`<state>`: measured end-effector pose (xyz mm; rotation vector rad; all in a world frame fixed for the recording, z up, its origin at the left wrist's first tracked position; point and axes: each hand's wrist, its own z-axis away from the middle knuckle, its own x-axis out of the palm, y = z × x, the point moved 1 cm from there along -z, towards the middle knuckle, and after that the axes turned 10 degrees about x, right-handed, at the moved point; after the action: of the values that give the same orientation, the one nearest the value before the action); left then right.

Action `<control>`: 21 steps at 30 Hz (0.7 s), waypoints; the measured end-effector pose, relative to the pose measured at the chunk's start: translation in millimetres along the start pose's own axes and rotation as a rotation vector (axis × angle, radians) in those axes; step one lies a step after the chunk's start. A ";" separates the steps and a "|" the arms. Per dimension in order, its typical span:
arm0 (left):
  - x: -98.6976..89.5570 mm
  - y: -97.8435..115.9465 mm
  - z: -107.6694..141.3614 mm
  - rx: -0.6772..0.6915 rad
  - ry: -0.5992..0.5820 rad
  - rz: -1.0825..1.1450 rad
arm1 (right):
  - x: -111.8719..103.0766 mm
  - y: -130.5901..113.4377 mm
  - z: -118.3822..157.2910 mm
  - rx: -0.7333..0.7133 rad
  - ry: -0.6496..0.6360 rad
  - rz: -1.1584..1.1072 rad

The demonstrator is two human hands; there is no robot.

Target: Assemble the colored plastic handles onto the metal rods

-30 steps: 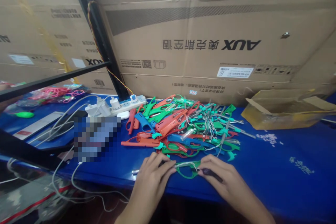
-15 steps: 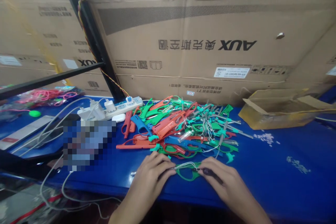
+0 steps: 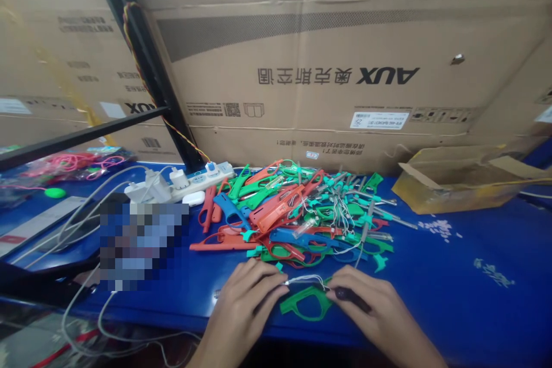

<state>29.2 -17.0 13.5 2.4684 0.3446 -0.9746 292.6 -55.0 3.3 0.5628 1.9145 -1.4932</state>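
My left hand [image 3: 248, 299] is closed in a pinch on one end of some thin white wires [image 3: 306, 279]. A metallic tip [image 3: 217, 294] shows just left of that hand. The wires arch across to my right hand [image 3: 375, 299], whose fingers are closed around a dark, rounded, handle-like piece [image 3: 351, 298]; its exact kind is unclear. Between and just below the hands is a green plastic lighter casing half [image 3: 308, 306] with a trigger-guard loop, its right end near my right fingertips. Whether those fingers touch it is hard to see.
Beyond my hands lies a heap of red, blue and green lighter casings [image 3: 276, 210] with metal tubes and wires. A power strip [image 3: 202, 178] and blurred-out device [image 3: 142, 247] are left. An open cardboard box [image 3: 461, 192] stands right, before large cartons [image 3: 328, 29].
The green casing now sits lower and apart from the wires, and more of it shows. Both hands keep their grip, and the view has shifted slightly.
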 end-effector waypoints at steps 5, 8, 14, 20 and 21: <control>-2.2 5.0 -0.2 -0.002 -0.036 0.051 | 0.3 0.9 0.3 -0.014 0.012 0.116; -2.2 7.0 -2.5 0.005 -0.049 0.042 | 2.1 1.3 1.2 -0.040 0.079 0.202; 2.8 5.3 0.8 0.035 -0.041 -0.031 | 9.3 -1.1 8.3 -0.066 0.175 0.336; 5.8 3.0 0.4 0.051 -0.043 -0.023 | 10.7 -6.6 6.1 -0.106 0.254 0.379; 5.9 2.7 -0.2 0.048 -0.043 -0.016 | 10.2 -6.9 4.7 -0.109 0.251 0.372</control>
<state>34.6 -18.9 10.4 2.4874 0.3314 -1.0530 281.8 -61.9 0.2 1.0323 1.9289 -1.1162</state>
